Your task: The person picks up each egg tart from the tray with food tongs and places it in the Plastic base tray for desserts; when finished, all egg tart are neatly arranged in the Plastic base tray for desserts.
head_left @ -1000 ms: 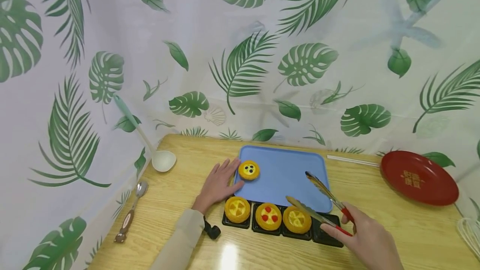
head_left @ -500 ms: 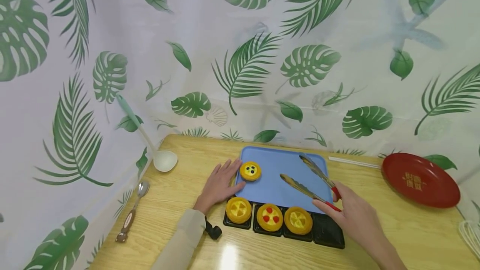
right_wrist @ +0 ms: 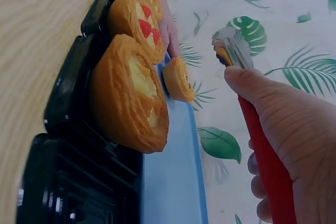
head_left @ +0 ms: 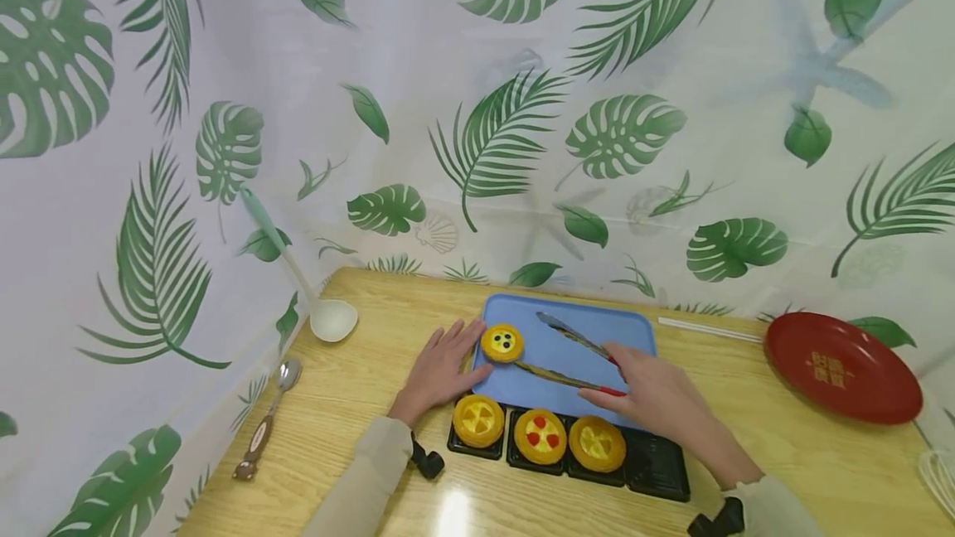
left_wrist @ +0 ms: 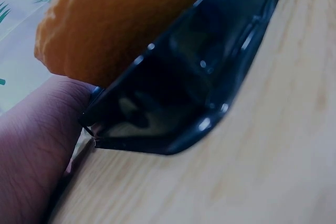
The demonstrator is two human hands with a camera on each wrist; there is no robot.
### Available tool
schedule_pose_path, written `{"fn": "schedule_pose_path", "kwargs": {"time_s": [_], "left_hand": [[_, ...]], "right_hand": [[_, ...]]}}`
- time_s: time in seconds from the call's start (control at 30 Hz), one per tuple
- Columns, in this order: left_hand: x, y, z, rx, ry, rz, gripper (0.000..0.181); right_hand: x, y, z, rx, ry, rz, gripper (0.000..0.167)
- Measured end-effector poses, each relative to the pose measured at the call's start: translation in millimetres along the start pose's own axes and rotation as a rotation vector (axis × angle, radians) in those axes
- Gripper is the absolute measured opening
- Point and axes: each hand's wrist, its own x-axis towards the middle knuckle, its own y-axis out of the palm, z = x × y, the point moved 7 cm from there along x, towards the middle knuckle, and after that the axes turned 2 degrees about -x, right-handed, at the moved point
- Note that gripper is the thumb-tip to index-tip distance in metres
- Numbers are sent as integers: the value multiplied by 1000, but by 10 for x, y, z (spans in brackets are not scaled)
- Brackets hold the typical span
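My left hand [head_left: 440, 367] rests at the left edge of the blue tray [head_left: 634, 328], fingers extended. Beside it on the tray sits an egg tart [head_left: 502, 344] with dark berry-like dots. My right hand [head_left: 660, 388] grips metal tongs [head_left: 561, 376] by their red handles, over the tray. The tongs are spread. One tip appears at the tart's lower right edge and the other is up and right of it; contact is unclear. In front of the tray, black holders carry a tart with yellow pieces [head_left: 478, 421], a red-topped tart [head_left: 540, 437] and another yellow-topped tart [head_left: 597, 444].
A black holder [head_left: 656, 466] at the row's right end has no tart. On the left are a white ladle [head_left: 333, 321] and a spoon [head_left: 288, 374]. Chopsticks [head_left: 709, 329], a red plate [head_left: 843, 367] and a whisk [head_left: 938, 475] are on the right.
My right hand has moved left and slightly up over the tray, bringing the spread tongs to the berry-dotted tart. My left hand stays at the tray's left edge.
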Motion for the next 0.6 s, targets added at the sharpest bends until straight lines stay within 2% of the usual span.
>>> {"fn": "schedule_pose_path", "kwargs": {"time_s": [0.23, 0.6], "left_hand": [[1, 0, -19, 9, 9, -1, 83], [20, 21, 18, 21, -1, 6, 84]], "right_hand": [[222, 122, 90, -50, -51, 6, 71], [479, 330, 124, -66, -69, 40, 70]]}}
